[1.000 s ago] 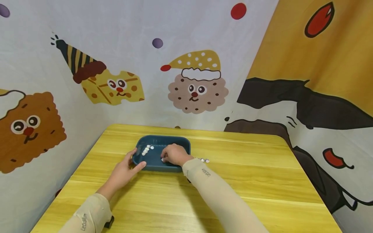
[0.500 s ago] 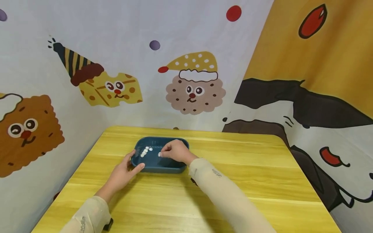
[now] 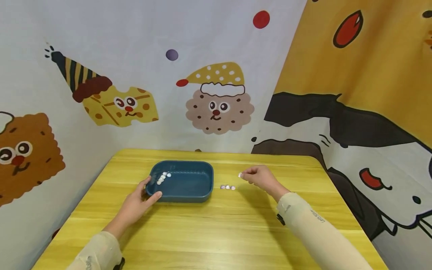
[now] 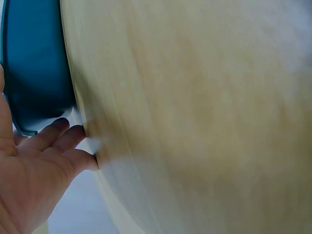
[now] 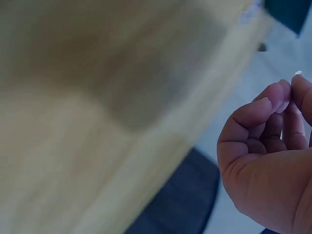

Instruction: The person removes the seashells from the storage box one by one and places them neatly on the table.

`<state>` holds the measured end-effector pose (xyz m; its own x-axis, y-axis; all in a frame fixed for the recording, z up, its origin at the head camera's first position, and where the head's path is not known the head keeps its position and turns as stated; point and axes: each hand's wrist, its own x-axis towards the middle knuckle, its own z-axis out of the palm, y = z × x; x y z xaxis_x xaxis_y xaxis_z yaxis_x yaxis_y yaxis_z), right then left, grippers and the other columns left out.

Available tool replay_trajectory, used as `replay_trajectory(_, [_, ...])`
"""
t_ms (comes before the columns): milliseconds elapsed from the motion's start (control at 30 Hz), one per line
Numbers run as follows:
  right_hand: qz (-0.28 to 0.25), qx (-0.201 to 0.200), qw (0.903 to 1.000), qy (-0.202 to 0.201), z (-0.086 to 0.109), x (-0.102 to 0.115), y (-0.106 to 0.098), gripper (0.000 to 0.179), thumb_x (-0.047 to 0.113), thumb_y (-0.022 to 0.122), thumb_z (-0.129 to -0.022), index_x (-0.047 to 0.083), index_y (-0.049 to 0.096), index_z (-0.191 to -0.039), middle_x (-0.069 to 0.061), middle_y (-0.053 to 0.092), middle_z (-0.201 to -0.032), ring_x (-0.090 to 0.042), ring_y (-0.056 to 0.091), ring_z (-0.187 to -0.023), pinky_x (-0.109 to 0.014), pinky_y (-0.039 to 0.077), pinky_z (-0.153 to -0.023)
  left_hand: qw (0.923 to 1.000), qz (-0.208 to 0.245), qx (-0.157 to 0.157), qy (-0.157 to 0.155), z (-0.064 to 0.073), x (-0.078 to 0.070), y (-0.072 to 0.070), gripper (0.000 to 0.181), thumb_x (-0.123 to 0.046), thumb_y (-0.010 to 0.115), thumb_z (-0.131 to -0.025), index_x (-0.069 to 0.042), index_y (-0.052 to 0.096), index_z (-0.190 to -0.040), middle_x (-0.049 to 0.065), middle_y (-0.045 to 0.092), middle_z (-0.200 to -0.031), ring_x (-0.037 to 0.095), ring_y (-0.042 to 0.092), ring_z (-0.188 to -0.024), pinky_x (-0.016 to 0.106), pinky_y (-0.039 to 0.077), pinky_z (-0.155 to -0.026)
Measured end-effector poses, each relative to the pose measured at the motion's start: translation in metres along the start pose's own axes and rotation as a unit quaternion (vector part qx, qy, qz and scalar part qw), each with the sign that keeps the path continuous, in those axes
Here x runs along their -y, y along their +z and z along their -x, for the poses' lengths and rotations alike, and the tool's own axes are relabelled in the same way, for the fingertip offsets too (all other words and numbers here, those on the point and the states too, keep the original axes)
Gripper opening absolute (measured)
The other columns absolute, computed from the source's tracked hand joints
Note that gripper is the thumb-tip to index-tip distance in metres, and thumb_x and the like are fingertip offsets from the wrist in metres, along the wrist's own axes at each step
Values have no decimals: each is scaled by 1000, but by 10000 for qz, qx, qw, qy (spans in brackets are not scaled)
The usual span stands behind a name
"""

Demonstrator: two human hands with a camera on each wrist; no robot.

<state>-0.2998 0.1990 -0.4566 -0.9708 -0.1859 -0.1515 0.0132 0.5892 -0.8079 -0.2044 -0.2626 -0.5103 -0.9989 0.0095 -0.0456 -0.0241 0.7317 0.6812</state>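
A dark blue rectangular tray (image 3: pixel 181 198) stands on the table, its left end held by my left hand (image 3: pixel 135 204), thumb at the front corner and fingers along the outer side. Several small white round pieces (image 3: pixel 161 180) lie in a bent line at the left inside the tray. To the right, my right hand (image 3: pixel 264 179) pinches one small white round piece (image 3: pixel 240 175) above the table between thumb and fingertips. Below and left of it, three white pieces (image 3: pixel 227 187) with a purplish tint lie in a row. In the right wrist view, only the tip of the pinched piece (image 5: pixel 298 73) shows.
The yellow wood-grain table (image 3: pixel 202 232) reaches back to a white cloth (image 3: pixel 141 33) printed with cartoon figures. A yellow, black and white printed cloth (image 3: pixel 303 67) hangs at the right. Both wrist views are partly blurred.
My right hand has picked a white piece out of the tray and carried it right, over the table. The left hand stays at the tray's end. The head view has shifted slightly right.
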Motion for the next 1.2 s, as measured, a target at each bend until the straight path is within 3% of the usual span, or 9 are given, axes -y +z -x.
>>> replay_trajectory(67, [7, -52, 9997, 219, 7, -18, -9, 35, 40, 76, -101, 11, 78, -122, -9, 75, -122, -35, 71, -110, -50, 61, -97, 10000, -23, 10, -25, 1, 0, 0, 102, -70, 58, -101, -16, 11, -174, 36, 41, -162, 52, 49, -147, 70, 44, -115])
replay_trajectory(167, [81, -179, 9987, 462, 13, -33, -13, 34, 38, 77, -100, 11, 79, -121, -9, 75, -118, -28, 70, -100, -43, 62, -87, 10000, -36, 27, -39, 1, 0, 0, 100, -67, 59, -102, -15, 11, -174, 37, 41, -162, 53, 49, -147, 70, 44, -115])
replay_trajectory(300, [68, -238, 9975, 657, 13, -41, -6, 29, 37, 79, -99, 13, 82, -114, -9, 73, -90, -19, 57, -72, -33, 50, -66, 10000, -68, 20, -35, 0, 2, 0, 101, -67, 59, -103, -14, 10, -174, 37, 41, -162, 53, 48, -147, 71, 45, -114])
replay_trajectory(400, [-27, -186, 9975, 684, 10, -42, 5, 25, 34, 80, -98, 12, 83, -110, -10, 71, -79, -16, 52, -64, -30, 44, -60, 9999, -98, 31, -56, 0, 2, 0, 101, -68, 58, -103, -14, 10, -174, 37, 40, -162, 53, 48, -147, 71, 43, -115])
replay_trajectory(633, [68, -246, 9974, 671, 2, -41, 27, 18, 26, 81, -97, 9, 84, -102, -4, 77, -82, -14, 70, -70, -26, 57, -65, 9999, -101, 66, -39, 0, -1, -2, 102, -68, 58, -102, -14, 10, -174, 37, 38, -164, 53, 45, -149, 71, 41, -117])
replay_trajectory(933, [8, -312, 9955, 899, -1, -36, 36, 17, 28, 80, -97, 11, 82, -93, -3, 77, -77, -15, 69, -64, -28, 44, -52, 10000, -23, 34, 17, 0, -2, -1, 101, -67, 59, -102, -14, 10, -174, 38, 38, -164, 54, 47, -148, 71, 44, -114])
replay_trajectory(1200, [118, -268, 9954, 908, -1, -33, 38, 17, 26, 80, -96, 10, 82, -91, -3, 76, -75, -13, 68, -62, -27, 45, -53, 10000, -5, 56, -29, 0, -1, -1, 102, -68, 59, -102, -14, 11, -174, 37, 38, -163, 54, 46, -148, 71, 43, -115])
